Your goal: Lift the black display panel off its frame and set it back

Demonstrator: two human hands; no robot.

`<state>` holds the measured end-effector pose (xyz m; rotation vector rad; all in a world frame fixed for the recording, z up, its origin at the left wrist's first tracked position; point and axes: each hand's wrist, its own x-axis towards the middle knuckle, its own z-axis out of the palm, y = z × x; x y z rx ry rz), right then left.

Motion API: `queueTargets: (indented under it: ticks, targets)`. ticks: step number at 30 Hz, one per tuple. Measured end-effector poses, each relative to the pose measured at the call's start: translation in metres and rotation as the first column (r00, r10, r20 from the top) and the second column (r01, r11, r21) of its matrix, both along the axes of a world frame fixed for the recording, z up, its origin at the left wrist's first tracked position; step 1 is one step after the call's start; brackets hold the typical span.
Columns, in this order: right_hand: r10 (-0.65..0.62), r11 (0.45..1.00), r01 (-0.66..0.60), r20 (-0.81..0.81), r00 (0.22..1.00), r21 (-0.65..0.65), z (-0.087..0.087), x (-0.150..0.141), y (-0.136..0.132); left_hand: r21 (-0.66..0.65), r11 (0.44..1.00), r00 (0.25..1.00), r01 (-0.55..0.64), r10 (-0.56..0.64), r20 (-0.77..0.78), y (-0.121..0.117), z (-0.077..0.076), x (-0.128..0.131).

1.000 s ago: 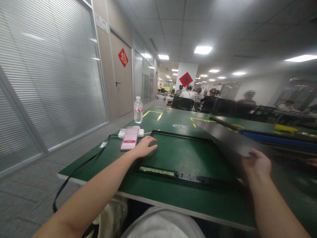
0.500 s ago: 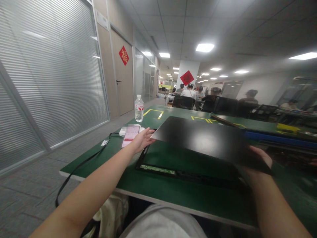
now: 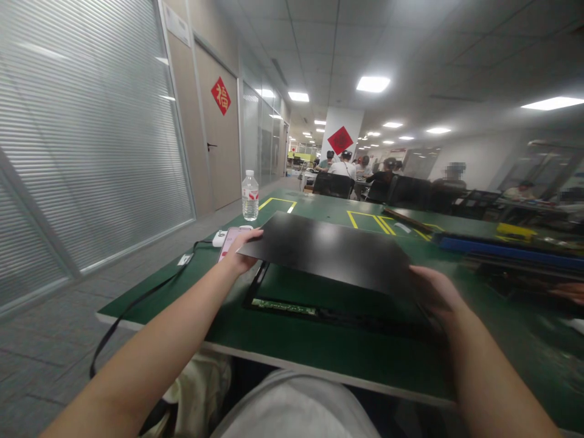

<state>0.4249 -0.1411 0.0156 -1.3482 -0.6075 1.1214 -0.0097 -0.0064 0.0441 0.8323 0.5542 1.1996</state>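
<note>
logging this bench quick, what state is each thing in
Thin black rectangular panel: held raised
Left hand: holding panel's left end
Right hand: holding its right end
Black rectangular frame: lying on green table, partly hidden
Clear plastic bottle: upright, capped
Pink-screened phone: lit, partly hidden
Pale wooden door: closed

Open-plan office w/ workshop-type bench: green table (image 3: 177, 310) w/ yellow tape (image 3: 362, 214), ppl (image 3: 343, 166) seated at desks in bkgd, ceiling light panels (image 3: 373, 84), blinds (image 3: 91, 121) behind glass.
</note>
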Motion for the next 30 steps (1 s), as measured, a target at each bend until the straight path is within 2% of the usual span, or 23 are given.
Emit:
queueTargets:
  ticks: [2,4,6,9,11,14,21,27,30]
  targets:
    - [0.127,0.982,-0.136,-0.069,0.989,-0.134,-0.006,0.002,0.004,0.002,0.999,0.999,-0.032,0.032,-0.006,0.001,0.001,-0.002]
    - [0.156,0.975,-0.161,-0.047,0.987,-0.153,-0.011,0.005,0.007,0.034,0.999,0.999,-0.038,0.038,-0.017,0.001,0.0,-0.002]
    - [0.117,0.987,-0.112,0.04,0.992,-0.111,-0.014,0.009,0.01,0.086,0.996,0.999,-0.035,0.038,-0.029,0.002,-0.001,-0.002]
    - [-0.016,0.994,0.03,0.139,0.99,-0.101,-0.014,0.012,0.011,0.137,0.986,0.994,-0.092,0.099,-0.047,0.004,-0.004,-0.001]
    - [-0.107,0.984,0.132,0.195,0.975,-0.12,-0.012,0.012,0.01,0.128,0.985,0.988,-0.118,0.129,-0.081,0.004,-0.006,0.0]
    - [-0.176,0.967,0.22,0.285,0.942,-0.128,-0.008,0.009,0.006,0.082,0.993,0.982,-0.084,0.097,-0.159,0.003,-0.009,0.003]
    - [-0.186,0.94,0.301,0.499,0.846,-0.161,0.0,0.004,0.001,0.097,0.995,0.974,-0.007,0.029,-0.226,-0.005,-0.008,0.008]
    - [-0.235,0.941,0.333,0.613,0.754,-0.049,-0.008,0.005,0.003,0.076,0.996,0.951,-0.046,0.067,-0.301,-0.009,-0.006,0.007]
    - [-0.203,0.939,0.338,0.682,0.703,-0.068,-0.014,0.011,0.005,0.067,0.996,0.941,-0.055,0.074,-0.331,-0.008,-0.006,0.007]
